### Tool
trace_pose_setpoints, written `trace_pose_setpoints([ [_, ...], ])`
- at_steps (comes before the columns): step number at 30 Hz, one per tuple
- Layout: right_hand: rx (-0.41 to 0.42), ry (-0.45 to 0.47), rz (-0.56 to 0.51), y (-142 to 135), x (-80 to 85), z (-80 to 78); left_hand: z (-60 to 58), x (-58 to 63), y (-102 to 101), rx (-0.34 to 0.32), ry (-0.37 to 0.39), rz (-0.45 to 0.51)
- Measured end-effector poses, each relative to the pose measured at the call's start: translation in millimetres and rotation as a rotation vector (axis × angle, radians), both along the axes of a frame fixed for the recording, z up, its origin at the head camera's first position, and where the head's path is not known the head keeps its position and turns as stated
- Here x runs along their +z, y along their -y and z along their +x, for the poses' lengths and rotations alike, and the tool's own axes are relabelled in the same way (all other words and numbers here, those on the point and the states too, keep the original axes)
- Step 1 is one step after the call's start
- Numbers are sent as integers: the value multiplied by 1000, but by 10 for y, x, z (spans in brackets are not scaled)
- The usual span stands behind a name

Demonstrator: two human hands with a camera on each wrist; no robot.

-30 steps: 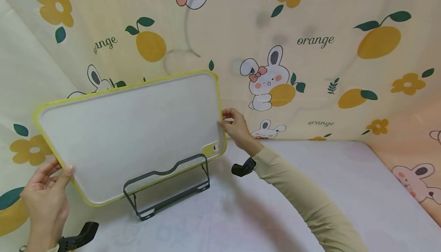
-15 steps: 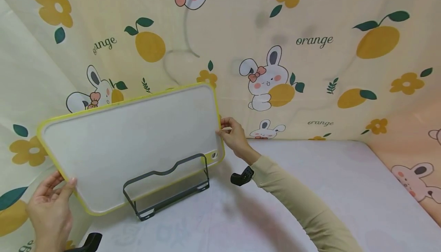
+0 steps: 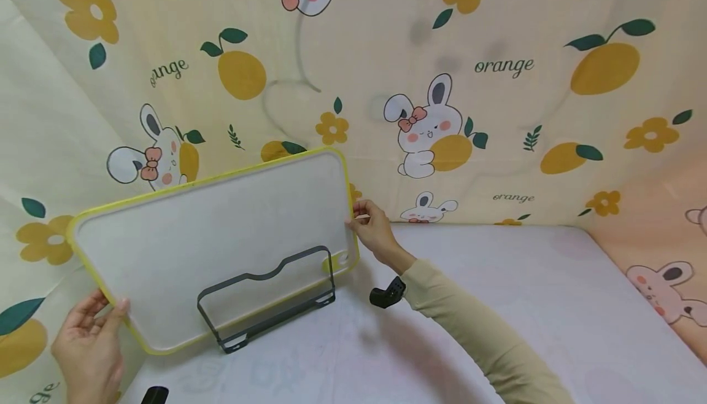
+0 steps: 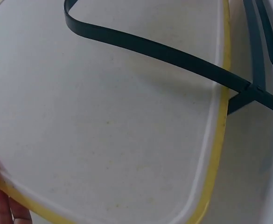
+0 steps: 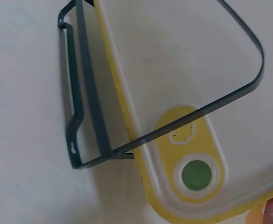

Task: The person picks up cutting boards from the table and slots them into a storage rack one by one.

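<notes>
A white cutting board (image 3: 221,232) with a yellow rim leans in a dark metal rack (image 4: 159,52). Its lower part sits behind the rack's wavy front bar, the lower edge close over the base. My left hand (image 3: 91,345) grips the board's left edge near the bottom corner, thumb on the front face and fingers behind. At the opposite short edge, my right hand (image 3: 381,235) pinches the rim between thumb and fingers. A yellow patch (image 5: 178,148) with a round hole marks the lower right corner. Both sets of fingers are partly hidden behind the board.
The rack stands on a table with a whitish cover (image 3: 497,306). Behind it hangs a cream curtain (image 3: 353,42) printed with rabbits and oranges, close to the board's back. Another peach-toned cloth (image 3: 663,226) borders the table's right side.
Both hands have brought the board down, so its lower edge is now nearer the rack's base and more of the board is behind the front bar. The rack has stayed in place.
</notes>
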State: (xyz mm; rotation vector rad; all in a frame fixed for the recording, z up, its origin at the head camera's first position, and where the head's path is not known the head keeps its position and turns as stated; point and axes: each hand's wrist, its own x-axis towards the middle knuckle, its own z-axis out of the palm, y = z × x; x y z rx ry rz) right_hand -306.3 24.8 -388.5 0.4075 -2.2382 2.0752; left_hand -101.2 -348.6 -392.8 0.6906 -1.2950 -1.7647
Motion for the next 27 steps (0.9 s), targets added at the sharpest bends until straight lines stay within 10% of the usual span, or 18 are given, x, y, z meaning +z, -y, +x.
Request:
trace_pose_setpoints([
  [20, 59, 24, -75, -81, -69, 10, 21, -44, -4, -17, -132, 79],
  [27, 68, -4, 4, -243, -3, 58, 80, 12, -56, 34, -357, 50],
])
